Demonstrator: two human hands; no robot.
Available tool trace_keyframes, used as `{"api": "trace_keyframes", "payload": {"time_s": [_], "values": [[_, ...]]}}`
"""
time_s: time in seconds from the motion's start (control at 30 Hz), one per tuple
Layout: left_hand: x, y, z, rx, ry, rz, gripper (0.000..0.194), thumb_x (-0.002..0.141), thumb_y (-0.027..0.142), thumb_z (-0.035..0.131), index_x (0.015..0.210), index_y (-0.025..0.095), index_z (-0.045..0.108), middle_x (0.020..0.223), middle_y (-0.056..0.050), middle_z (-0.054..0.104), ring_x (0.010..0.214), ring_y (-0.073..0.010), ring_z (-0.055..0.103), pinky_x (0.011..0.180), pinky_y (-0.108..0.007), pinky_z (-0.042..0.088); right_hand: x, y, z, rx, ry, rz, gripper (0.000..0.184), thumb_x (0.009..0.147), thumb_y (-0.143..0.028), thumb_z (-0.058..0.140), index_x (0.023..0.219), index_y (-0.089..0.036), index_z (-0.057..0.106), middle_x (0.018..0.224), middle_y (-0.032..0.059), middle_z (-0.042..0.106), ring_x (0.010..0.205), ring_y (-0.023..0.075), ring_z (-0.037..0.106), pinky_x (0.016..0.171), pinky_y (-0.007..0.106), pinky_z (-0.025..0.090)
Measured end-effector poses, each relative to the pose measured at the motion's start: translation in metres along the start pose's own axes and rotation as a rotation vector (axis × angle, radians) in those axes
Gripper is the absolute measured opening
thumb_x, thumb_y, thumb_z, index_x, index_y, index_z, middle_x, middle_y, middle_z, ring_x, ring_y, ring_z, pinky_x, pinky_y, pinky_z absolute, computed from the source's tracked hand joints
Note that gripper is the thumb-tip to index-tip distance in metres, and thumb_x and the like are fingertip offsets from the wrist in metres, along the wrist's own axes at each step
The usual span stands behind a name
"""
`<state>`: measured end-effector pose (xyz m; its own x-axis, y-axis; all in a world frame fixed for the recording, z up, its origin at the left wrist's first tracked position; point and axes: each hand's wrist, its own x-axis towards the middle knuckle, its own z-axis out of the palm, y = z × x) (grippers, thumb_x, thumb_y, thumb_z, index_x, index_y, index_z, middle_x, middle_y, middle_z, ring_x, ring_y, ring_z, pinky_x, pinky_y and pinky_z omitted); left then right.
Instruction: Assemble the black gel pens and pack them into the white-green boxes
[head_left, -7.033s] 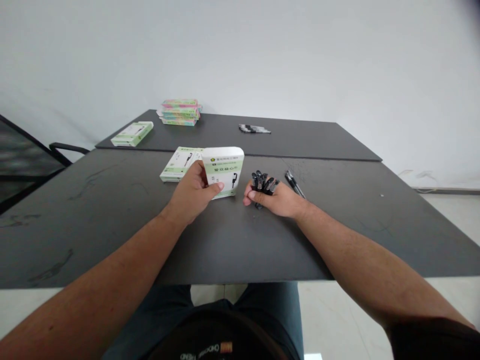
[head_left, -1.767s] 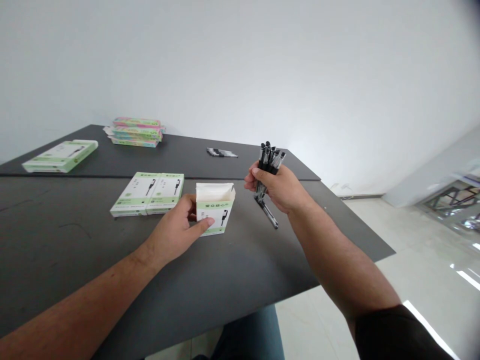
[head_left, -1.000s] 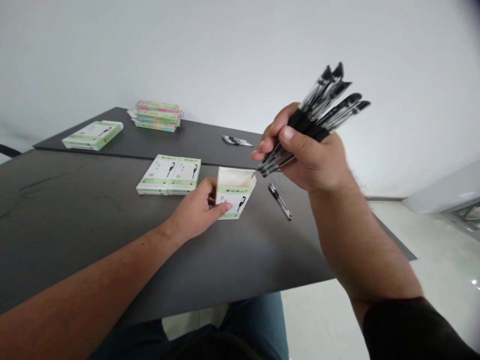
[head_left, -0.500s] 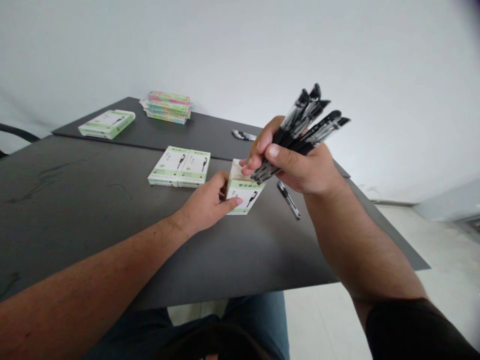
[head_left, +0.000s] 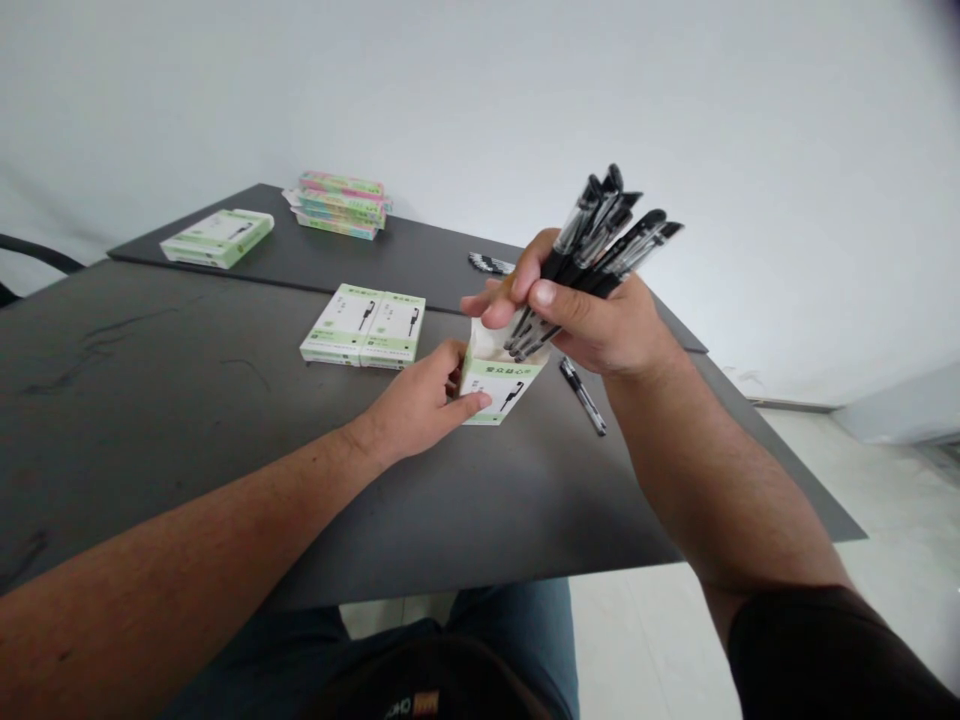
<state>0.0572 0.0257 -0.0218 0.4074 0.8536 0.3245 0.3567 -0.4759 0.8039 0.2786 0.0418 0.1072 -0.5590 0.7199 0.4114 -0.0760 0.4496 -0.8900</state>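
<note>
Box, white/green w/ open top, is standing roughly upright on near table; can't tell if its base is touching. L hand is gripping its side, thumb on the front face, fingers behind. R hand is clutching pen bunch, upper ends fanning out, lower ends slanting down over the box mouth; some fingers are reaching across the opening.

Progress est.: approx. midway on this box. Pens are gathered & sitting at the mouth, but most of their length is showing outside, so insertion is looking undone; top is gaping unshut too. Loose pens, 1 or 2 (unclear), are lying on the table R of the box, apart from the bunch. Pen row is lying on far table, partly hidden by R hand.

Containers: open box is showing pale inner wall only; R hand + pens are blocking the rest, contents unk. Flat box pair is lying side by side beyond L hand, looking shut, contents unk. Far box, similar print, and coloured box stack are resting on the far table; insides not showing.
</note>
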Motion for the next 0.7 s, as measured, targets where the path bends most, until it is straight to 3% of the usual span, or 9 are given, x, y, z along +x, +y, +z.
{"api": "trace_keyframes", "payload": {"time_s": [0.17,0.4,0.6,0.7], "values": [[0.0,0.001,0.0,-0.015,-0.004,-0.003,0.046,0.097,0.048,0.075,0.132,0.021,0.061,0.124,-0.011,0.081,0.108,-0.0316,0.08,0.098,-0.05,0.066,-0.004,-0.003,0.003,0.004,0.027,0.031,0.049,0.087,-0.067,0.095,0.102,-0.025,0.076,0.097,0.0047,0.083,0.114,0.0297,0.084,0.105,0.048,0.069],[0.001,0.005,-0.001,-0.014,-0.035,0.037,0.062,0.097,0.047,0.072,0.149,0.021,0.055,0.129,-0.011,0.08,0.106,-0.0306,0.08,0.097,-0.048,0.066,-0.001,0.0,0.006,-0.069,-0.107,0.017,0.048,0.09,-0.066,0.094,0.102,-0.023,0.076,0.1,0.0048,0.085,0.11,0.0264,0.083,0.103,0.044,0.068],[0.001,0.007,-0.002,0.015,-0.032,0.012,0.048,0.095,0.05,0.072,0.13,0.021,0.057,0.109,-0.008,0.077,0.091,-0.0287,0.077,0.085,-0.046,0.063,0.001,0.019,-0.006,-0.168,-0.15,-0.007,0.043,0.088,-0.06,0.097,0.104,-0.024,0.08,0.119,0.0071,0.086,0.125,0.0275,0.079,0.113,0.046,0.063],[0.001,0.009,-0.002,0.013,-0.021,-0.026,0.042,0.092,0.049,0.073,0.121,0.024,0.056,0.103,-0.006,0.076,0.088,-0.0289,0.076,0.082,-0.045,0.061,-0.002,0.032,-0.017,-0.228,-0.151,0.034,0.056,0.08,-0.057,0.103,0.12,-0.024,0.081,0.13,0.0083,0.083,0.125,0.0261,0.078,0.111,0.041,0.062]]}}
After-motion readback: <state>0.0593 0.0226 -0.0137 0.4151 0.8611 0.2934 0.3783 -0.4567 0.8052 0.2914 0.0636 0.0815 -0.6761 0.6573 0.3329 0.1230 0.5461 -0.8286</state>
